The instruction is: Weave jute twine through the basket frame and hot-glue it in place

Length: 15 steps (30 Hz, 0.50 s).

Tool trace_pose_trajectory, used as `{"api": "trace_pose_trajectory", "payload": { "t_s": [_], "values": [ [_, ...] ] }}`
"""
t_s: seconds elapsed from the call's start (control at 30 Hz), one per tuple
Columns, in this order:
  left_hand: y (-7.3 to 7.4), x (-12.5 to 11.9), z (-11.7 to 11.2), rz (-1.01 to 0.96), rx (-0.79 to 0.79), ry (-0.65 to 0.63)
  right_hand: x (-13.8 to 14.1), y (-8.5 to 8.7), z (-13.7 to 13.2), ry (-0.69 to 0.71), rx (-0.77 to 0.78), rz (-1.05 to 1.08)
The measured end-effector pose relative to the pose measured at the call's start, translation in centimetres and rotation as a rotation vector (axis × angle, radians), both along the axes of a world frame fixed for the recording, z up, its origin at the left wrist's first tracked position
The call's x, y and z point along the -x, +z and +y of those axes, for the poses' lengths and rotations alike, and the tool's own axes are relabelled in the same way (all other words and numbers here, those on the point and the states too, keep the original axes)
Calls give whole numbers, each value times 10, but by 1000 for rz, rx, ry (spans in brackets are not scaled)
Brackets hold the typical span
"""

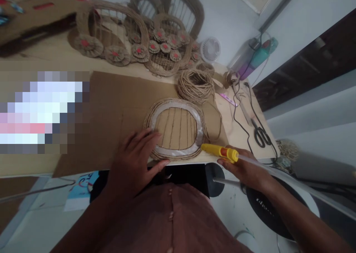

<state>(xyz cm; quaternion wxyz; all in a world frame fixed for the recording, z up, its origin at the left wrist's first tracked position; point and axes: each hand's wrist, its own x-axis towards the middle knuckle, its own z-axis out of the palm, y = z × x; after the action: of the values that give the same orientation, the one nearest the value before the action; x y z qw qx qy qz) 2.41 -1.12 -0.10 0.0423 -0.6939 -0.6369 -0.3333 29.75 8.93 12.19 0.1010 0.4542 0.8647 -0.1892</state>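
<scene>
An oval frame wound with jute rope (175, 128) lies flat on a brown cardboard sheet (116, 108) at the table's near edge. Thin cords run across its opening and its inner rim is whitish. My left hand (136, 164) rests on the frame's lower left side, fingers spread and flat. My right hand (244, 169) is closed round a yellow glue gun (219, 151) with a clear glue stick trailing behind. The gun's tip touches the frame's lower right edge.
A coil of jute rope (196, 85) sits behind the frame. Finished rope baskets with red-centred rosettes (155, 41) stand at the back. Black scissors (261, 134), black cables, a small white fan (210, 49) and bottles lie to the right. A blurred patch covers the left.
</scene>
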Motion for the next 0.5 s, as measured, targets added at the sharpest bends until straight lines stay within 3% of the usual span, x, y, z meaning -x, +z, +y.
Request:
{"api": "trace_pose_trajectory", "payload": {
  "t_s": [0.23,0.5],
  "values": [
    [0,0,0,14,-1,1,5,1,-5,17,58,34],
    [-2,0,0,15,-7,-2,1,0,2,10,-35,-24]
  ]
}}
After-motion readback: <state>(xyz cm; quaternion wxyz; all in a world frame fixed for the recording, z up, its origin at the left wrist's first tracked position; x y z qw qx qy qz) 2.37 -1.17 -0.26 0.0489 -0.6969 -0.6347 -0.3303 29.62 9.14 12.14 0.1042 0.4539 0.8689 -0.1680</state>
